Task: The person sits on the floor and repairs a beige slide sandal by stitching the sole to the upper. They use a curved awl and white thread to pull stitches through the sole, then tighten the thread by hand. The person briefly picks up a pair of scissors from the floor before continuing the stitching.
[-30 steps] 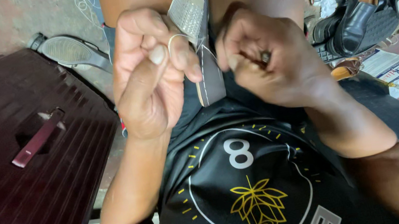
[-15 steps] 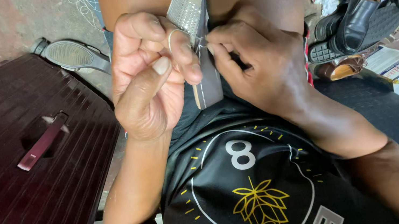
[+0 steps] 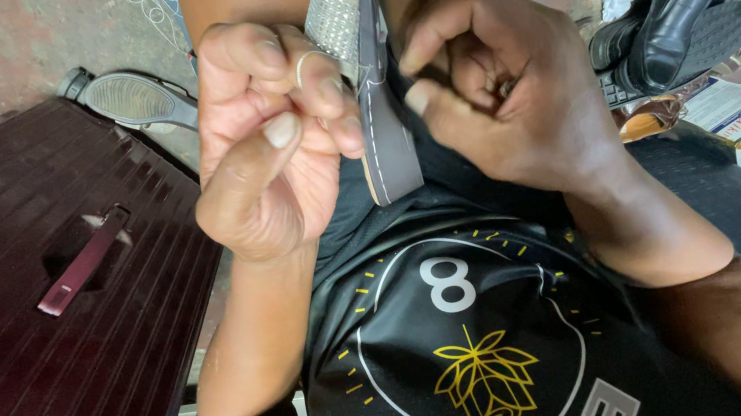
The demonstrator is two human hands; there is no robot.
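**Stitching a sandal strap held between the knees**

While the sandal (image 3: 383, 135) stands on edge between the person's thighs, sole toward the right hand and silver studded strap toward the left, both hands work close against it. The left hand (image 3: 273, 144) is curled nearly closed, fingertips pinched together against the strap side; a thin loop, which looks like thread, runs over one finger, though what it grips beyond that is too fine to make out. The right hand (image 3: 502, 88) is also bunched tight just beside the sole, thumb and forefinger pressed together, seemingly on a small tool or needle, but I cannot tell which.

To do this well, I judge the sandal should be kept clamped firmly by the legs so it does not twist. The thread wants even tension from the left side, with the pull running straight in line with the seam. Fingers are best kept clear of any point.

A dark red case (image 3: 26, 330) lies to the left, a loose sole (image 3: 133, 98) beyond it, and black shoes (image 3: 673, 23) are piled at the right.
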